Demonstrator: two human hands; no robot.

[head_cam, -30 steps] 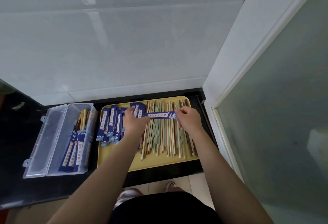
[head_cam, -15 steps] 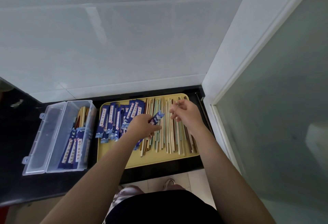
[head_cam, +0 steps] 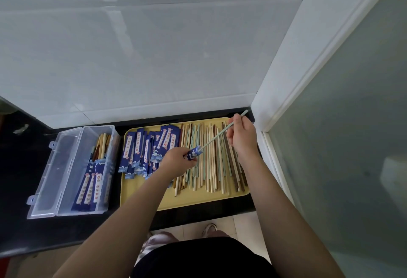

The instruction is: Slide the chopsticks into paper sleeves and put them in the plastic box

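Two hands at work over the yellow tray [head_cam: 220,197]: left hand [head_cam: 179,161] curled round a blue paper sleeve [head_cam: 193,153], right hand [head_cam: 242,136] pinching a pale green chopstick [head_cam: 217,138] near its far end, tip right at the sleeve's mouth. Judged light, stiff and smooth, so liable to slip or roll; best gripped well back from the tip, as here, leaving the front length free to slide in. Sleeve thin and soft, easily crushed or torn; better held lightly by its sides, just behind the opening, so the mouth stays open. More loose chopsticks [head_cam: 215,167] lying on the tray, spare sleeves [head_cam: 143,152] piled at its left side. Sleeved pairs already lying in the clear plastic box [head_cam: 55,189] just left of the tray. Printed characters on a pale strip down each sleeve, too small to read
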